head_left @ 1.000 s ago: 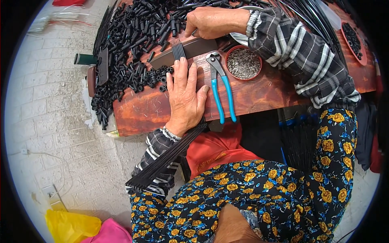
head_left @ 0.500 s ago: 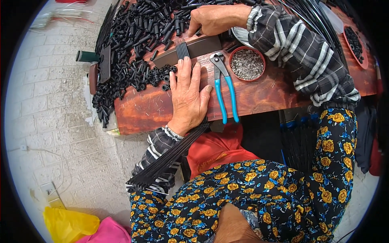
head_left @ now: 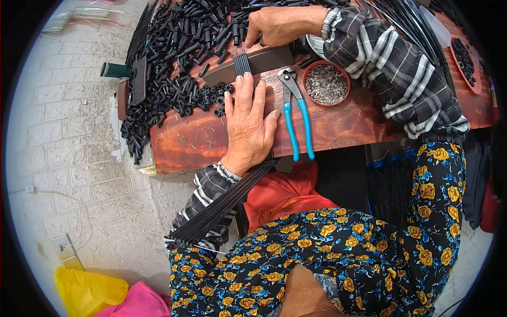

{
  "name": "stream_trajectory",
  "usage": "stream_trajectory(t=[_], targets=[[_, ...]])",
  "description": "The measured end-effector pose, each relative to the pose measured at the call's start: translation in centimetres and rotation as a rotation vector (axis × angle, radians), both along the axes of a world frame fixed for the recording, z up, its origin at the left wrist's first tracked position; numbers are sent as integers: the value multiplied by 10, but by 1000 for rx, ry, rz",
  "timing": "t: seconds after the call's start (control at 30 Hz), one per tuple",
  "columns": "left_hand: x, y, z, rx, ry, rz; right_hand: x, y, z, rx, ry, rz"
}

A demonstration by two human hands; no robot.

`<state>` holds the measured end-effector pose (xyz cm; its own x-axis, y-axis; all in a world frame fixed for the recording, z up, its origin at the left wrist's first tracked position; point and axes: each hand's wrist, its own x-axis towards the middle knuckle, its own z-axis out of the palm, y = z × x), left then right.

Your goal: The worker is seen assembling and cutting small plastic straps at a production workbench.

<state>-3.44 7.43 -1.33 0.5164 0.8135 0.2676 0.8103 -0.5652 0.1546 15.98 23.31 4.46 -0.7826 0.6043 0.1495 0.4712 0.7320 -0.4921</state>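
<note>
A bundle of long, thin black strands (head_left: 242,63) lies across the long brown rectangular bar (head_left: 272,59). Nearside of the bar, the left hand (head_left: 248,132) lies flat over them, fingers straight; even pressure should keep them level. Beyond it, the right hand (head_left: 280,26) extends its index finger; its grip is unclear. Heaped black plastic tubes (head_left: 179,58) crowd the bar's left; blue-handled metal pliers (head_left: 304,121) lie nearside.

Right beside the yellow plastic bag (head_left: 88,290) lies a pink bag (head_left: 141,301); just above the yellow one, a white electrical socket (head_left: 62,243).
</note>
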Motion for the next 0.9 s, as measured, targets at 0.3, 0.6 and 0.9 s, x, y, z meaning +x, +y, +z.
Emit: stream_trajectory(t=[0.3, 0.6, 0.9], targets=[[-2, 1, -1, 2, -2, 6, -10, 4, -18, 245, -1, 12], [0, 2, -1, 6, -4, -1, -11, 32, -27, 87, 88, 102], [0, 2, -4, 33, -24, -13, -38, 11, -11, -35, 70, -183]])
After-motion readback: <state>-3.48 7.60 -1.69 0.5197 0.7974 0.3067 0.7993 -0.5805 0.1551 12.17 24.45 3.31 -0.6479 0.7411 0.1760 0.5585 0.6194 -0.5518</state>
